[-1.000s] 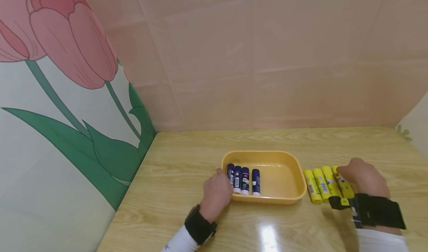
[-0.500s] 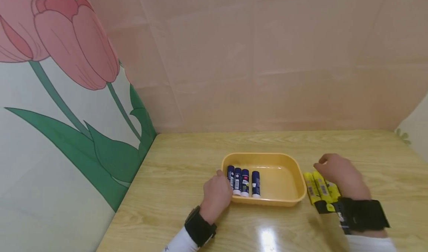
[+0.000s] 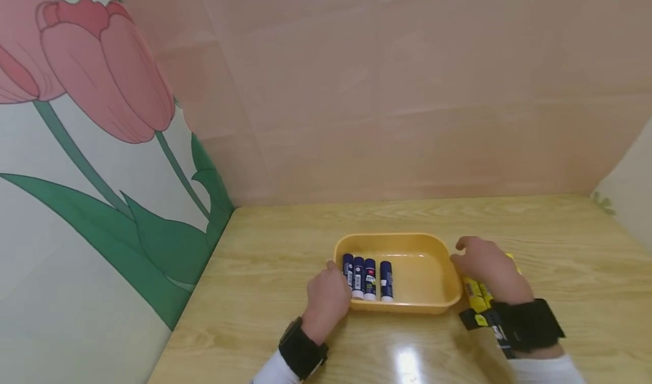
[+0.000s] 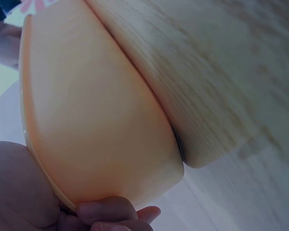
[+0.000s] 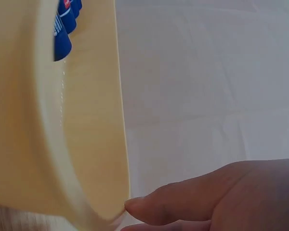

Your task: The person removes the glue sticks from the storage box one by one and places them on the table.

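A yellow plastic tray [image 3: 423, 306] stands on the wooden table. Several dark blue glue sticks with white ends [image 3: 370, 279] lie side by side at its left end, one a little apart from the others. My left hand [image 3: 328, 296] grips the tray's left rim; in the left wrist view its fingers [image 4: 108, 210] curl against the outside wall. At the right end, my right hand [image 3: 486, 265] holds the rim, and the right wrist view shows its thumb tip touching the edge. Several yellow glue sticks [image 3: 475, 295] lie beside the tray, mostly hidden under the right hand and wrist.
A pinkish-brown covered wall [image 3: 382, 118] rises behind the table's back edge. On the left is a panel printed with tulips [image 3: 107, 78]. The wooden tabletop [image 3: 275, 248] extends around the tray on all sides.
My right hand has moved left from the yellow glue sticks to the tray's right rim, bringing nothing visible along. My left hand has stayed at the left rim. The glue sticks keep their places.
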`<state>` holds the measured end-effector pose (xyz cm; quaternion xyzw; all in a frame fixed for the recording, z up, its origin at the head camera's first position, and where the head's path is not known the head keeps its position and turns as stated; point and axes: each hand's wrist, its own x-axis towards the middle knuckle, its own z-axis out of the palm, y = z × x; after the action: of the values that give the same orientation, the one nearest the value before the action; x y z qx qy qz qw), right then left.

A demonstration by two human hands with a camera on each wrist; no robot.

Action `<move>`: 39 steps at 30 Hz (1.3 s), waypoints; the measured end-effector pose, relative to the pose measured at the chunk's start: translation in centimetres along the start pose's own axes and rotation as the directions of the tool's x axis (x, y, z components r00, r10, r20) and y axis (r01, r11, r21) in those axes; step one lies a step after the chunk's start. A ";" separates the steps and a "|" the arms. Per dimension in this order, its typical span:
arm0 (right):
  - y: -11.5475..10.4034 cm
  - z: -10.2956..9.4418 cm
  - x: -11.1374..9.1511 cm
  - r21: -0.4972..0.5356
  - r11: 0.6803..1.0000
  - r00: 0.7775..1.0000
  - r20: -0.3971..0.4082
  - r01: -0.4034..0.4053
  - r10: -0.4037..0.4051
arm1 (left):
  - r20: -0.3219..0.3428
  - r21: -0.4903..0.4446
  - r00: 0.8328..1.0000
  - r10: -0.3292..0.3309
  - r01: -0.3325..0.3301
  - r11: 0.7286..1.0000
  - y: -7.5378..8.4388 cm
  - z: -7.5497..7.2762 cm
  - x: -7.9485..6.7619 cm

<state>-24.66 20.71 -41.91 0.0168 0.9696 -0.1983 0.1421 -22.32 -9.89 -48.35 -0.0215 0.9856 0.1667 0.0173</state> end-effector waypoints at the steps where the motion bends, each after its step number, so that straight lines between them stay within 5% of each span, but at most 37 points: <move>1: 0.0 0.2 0.1 -0.006 1.000 1.000 -0.011 0.009 -0.010 | -0.003 -0.010 1.000 -0.001 0.001 1.000 0.0 0.0 -0.1; 23: -1.5 0.7 -0.1 0.003 1.000 1.000 0.010 -0.023 0.023 | -0.027 0.030 0.999 0.035 -0.034 0.999 -0.3 0.0 0.0; 34: -1.7 2.9 -0.2 -0.024 0.997 0.981 -0.176 0.076 -0.079 | -0.093 0.023 0.994 0.053 -0.051 0.998 -0.6 -1.1 0.4; 39: -1.7 3.4 -0.4 -0.076 0.993 0.963 -0.248 0.087 -0.103 | -0.144 0.016 0.979 0.146 -0.146 0.989 0.9 -2.4 0.1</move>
<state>-23.50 17.85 -44.19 -0.0095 0.9854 -0.1697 0.0090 -22.50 -9.80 -45.79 0.0389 0.9837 0.1627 -0.0665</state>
